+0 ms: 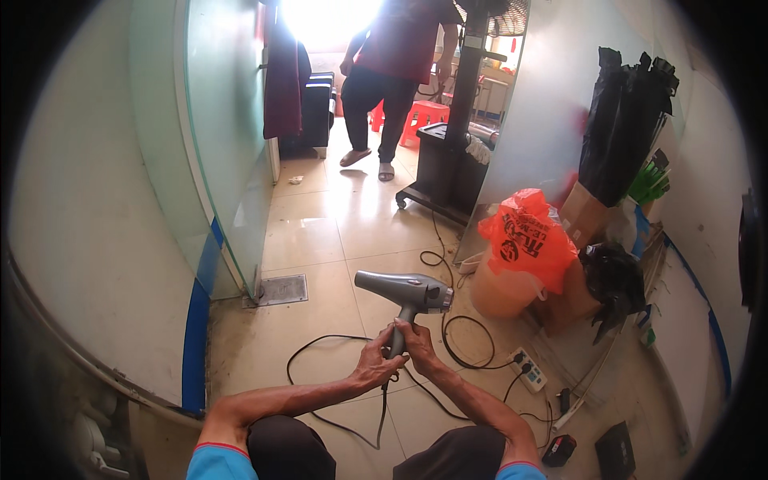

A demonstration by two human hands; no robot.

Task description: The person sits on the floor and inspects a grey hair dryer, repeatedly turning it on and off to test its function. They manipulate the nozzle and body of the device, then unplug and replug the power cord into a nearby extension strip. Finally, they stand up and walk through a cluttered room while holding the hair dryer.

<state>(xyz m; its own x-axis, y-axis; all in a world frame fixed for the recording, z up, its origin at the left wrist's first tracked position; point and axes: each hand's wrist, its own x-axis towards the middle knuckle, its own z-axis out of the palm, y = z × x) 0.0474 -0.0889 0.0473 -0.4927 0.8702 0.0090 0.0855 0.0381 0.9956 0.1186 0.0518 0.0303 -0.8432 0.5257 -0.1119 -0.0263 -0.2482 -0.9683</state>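
We clamp the fingers of our bare left hand (pixel 376 366) and bare right hand (pixel 418 342) on a grey plastic hair dryer (pixel 406 290), its body just above them. Right of our fingers we see 1 white rectangular power strip (pixel 528 373) and, farther ahead, 1 orange-red plastic bag (pixel 552 260).

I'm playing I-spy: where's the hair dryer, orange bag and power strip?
Hair dryer (pixel 406 293), head view: grey body.
Orange bag (pixel 530 240), head view: crinkled front.
Power strip (pixel 534 380), head view: white casing.
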